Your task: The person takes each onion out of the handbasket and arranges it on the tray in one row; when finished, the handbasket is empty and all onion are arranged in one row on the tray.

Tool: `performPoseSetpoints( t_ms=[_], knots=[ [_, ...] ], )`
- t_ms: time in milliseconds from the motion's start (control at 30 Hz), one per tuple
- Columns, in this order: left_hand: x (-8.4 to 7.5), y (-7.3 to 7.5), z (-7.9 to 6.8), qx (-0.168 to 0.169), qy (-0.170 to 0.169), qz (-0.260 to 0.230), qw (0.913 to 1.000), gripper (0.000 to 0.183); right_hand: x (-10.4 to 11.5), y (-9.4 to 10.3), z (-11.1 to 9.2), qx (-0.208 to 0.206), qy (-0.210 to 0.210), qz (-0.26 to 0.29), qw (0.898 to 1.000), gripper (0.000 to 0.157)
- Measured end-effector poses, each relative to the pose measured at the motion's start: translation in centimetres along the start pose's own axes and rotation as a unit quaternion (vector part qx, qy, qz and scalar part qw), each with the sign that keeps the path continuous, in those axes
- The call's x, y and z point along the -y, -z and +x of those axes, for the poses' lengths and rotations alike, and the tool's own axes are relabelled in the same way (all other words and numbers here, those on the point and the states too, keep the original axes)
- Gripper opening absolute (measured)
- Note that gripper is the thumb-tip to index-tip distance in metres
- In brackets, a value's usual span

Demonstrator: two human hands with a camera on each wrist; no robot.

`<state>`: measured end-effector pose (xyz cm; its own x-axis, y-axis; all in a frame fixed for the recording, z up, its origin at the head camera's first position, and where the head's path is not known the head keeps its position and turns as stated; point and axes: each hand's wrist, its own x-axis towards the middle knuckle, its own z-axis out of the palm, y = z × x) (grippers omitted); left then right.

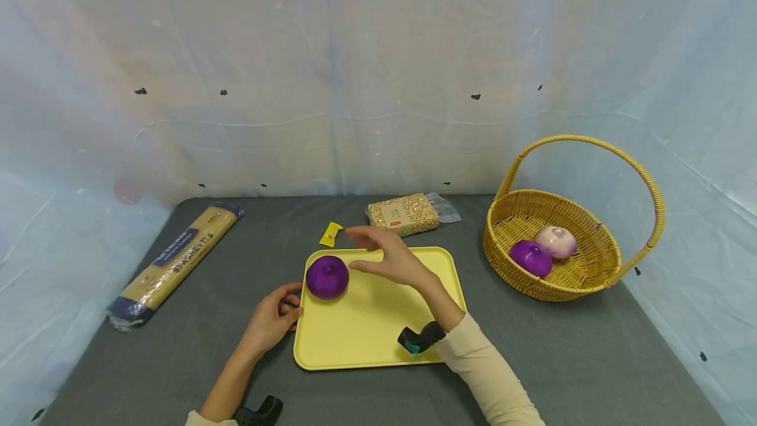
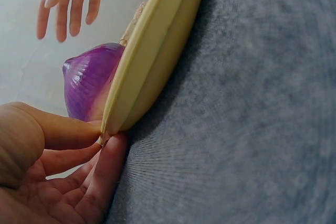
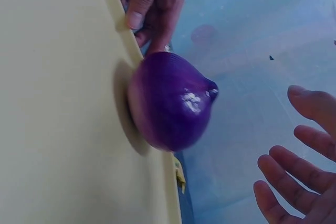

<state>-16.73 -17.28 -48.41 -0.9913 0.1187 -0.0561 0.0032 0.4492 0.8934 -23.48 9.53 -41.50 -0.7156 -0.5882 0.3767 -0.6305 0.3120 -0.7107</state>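
Note:
A purple onion [image 1: 327, 277] sits at the upper left of a yellow tray [image 1: 378, 331]. My left hand [image 1: 271, 321] pinches the tray's left rim between thumb and fingers, as the left wrist view shows at close range. Above the tray, just right of the onion, my right hand [image 1: 387, 258] hovers with spread, gently bent fingers and nothing in its grasp. In the right wrist view a gap separates the right fingers [image 3: 294, 171] from the glossy onion [image 3: 170, 103].
At the right stands a wicker basket [image 1: 499, 265] with a tall handle, holding a purple onion [image 1: 531, 258] and a pale one [image 1: 556, 242]. Behind the tray lie a small yellow packet [image 1: 330, 234] and a bag of grains [image 1: 408, 214]. A spaghetti pack [image 1: 177, 261] lies left.

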Motion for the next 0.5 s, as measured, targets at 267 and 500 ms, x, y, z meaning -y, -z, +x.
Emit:
performPoseSetpoints(
  t_ms=[267,500],
  knots=[
    [0.0,-0.1,0.0,-0.002,0.001,-0.003,1.0,0.044,0.4,1.8,-0.8,-0.038,-0.016,0.026,0.999,0.056],
    [-0.1,-0.1,0.0,-0.004,0.006,0.003,1.0,0.044,3.4,3.6,-1.6,-0.056,-0.014,0.042,0.997,0.052]
  ],
)
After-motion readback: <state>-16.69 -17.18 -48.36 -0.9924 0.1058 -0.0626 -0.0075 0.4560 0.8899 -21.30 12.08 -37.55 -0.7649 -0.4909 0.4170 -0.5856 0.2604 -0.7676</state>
